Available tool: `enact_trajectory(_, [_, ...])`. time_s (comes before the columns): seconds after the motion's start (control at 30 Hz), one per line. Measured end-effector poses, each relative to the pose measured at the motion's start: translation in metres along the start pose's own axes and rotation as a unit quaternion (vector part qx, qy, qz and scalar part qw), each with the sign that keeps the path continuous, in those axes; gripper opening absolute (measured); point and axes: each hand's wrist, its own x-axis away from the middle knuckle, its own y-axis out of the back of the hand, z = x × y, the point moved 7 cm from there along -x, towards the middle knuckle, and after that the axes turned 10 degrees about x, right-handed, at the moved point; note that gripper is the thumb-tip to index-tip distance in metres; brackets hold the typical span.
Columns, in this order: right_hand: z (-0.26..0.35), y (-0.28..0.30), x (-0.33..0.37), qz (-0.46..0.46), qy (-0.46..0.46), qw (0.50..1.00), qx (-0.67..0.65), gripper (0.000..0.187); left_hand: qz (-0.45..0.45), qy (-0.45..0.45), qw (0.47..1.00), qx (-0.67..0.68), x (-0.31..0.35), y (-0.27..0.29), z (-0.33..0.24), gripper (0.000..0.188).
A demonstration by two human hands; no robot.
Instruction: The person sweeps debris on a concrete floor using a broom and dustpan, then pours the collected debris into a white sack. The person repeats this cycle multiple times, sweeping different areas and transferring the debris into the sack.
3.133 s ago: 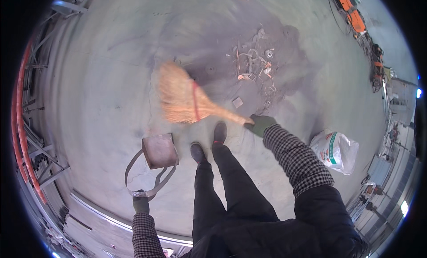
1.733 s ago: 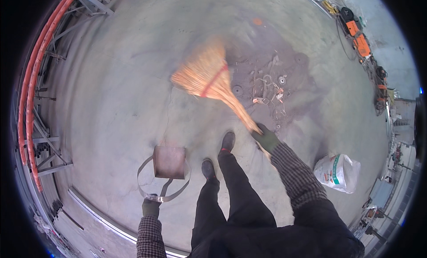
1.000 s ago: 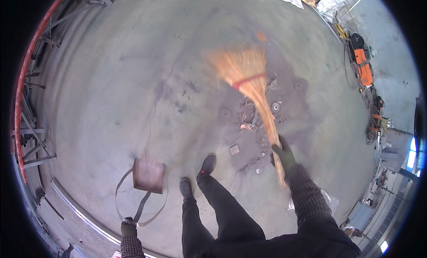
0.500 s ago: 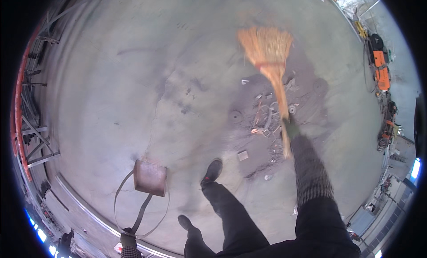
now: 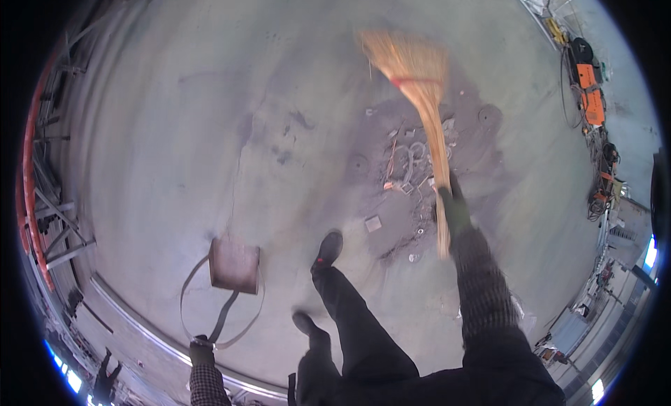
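My right hand [image 5: 457, 214], in a dark green glove, is closed around the handle of a straw broom [image 5: 435, 137]. The broom's bristles fan out blurred, pointing away from me, beyond a patch of dark dust and scrap [image 5: 404, 169] on the floor. Its handle passes over that patch. At lower left, my gloved left hand [image 5: 201, 351] grips the strap-like handle of a rusty metal dustpan [image 5: 235, 265]. A thin metal hoop curves out on both sides of the handle. The dustpan is left of my feet, apart from the scrap; whether it touches the floor I cannot tell.
A small square metal piece [image 5: 373, 223] lies at the near edge of the dust. Orange equipment [image 5: 590, 95] with cables lines the right side. Metal racking with a red beam [image 5: 31, 196] stands at the left. My forward shoe [image 5: 328, 248] is between dustpan and dust.
The view has shifted a little, with the dust patch now higher and further left. My left foot has moved forward. Both hands keep hold of the broom and dustpan.
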Motion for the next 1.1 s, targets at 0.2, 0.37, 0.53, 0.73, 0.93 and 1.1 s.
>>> enact_trajectory(0.2, [-0.043, -0.047, -0.038, 0.001, 0.071, 0.953, 0.293, 0.067, 0.048, 0.048, 0.998, -0.016, 0.013, -0.003, -0.007, 0.008])
enact_trajectory(0.37, [-0.119, 0.000, 0.162, 0.057, -0.173, 0.966, 0.184, 0.068, -0.038, 0.161, 0.950, 0.266, 0.019, -0.015, 0.033, 0.024])
enact_trajectory(0.53, [-0.108, 0.028, 0.285, 0.058, -0.115, 0.967, 0.222, 0.070, -0.027, 0.153, 0.928, 0.338, 0.011, -0.025, 0.055, 0.029])
enact_trajectory(0.73, [-0.078, -0.029, 0.310, 0.180, 0.093, 0.871, 0.447, 0.068, 0.017, 0.020, 0.949, 0.315, 0.006, -0.017, 0.054, 0.035])
enact_trajectory(0.93, [-0.058, -0.068, 0.245, 0.267, 0.073, 0.718, 0.638, 0.063, 0.018, 0.031, 0.956, 0.293, 0.011, 0.009, 0.026, 0.040])
enact_trajectory(1.1, [-0.044, 0.030, 0.219, 0.186, 0.009, 0.714, 0.674, 0.065, 0.020, -0.025, 0.966, 0.257, 0.015, 0.032, -0.045, 0.030])
